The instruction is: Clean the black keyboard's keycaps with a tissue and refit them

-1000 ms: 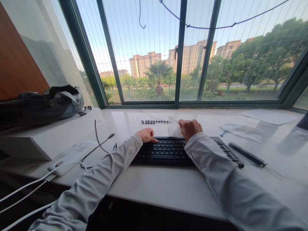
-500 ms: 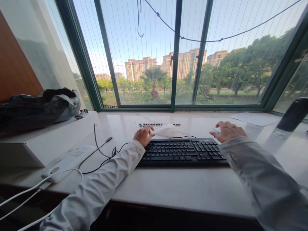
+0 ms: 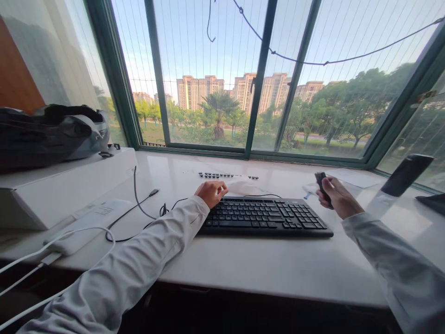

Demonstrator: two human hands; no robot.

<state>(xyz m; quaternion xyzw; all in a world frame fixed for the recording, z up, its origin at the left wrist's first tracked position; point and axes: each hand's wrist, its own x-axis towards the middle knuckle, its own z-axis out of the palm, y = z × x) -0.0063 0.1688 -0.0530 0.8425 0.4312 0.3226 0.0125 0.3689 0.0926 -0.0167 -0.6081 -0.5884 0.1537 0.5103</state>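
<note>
Right of centre in the frame, our right hand (image 3: 333,197) grips a small dark tool (image 3: 321,182) above the worktop (image 3: 264,264). Our left hand (image 3: 211,192), fingers curled and empty, rests on the black keyboard (image 3: 264,217) at its upper-left corner, beside a white wipe (image 3: 246,188).

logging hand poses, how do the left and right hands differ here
The left hand rests curled at the top left corner of the black computer keyboard, holding nothing; the right hand is raised off to the keyboard's right, gripping a small dark flat object. The left shows its back, the right is turned sideways. Both wear pale grey sleeves.
</note>
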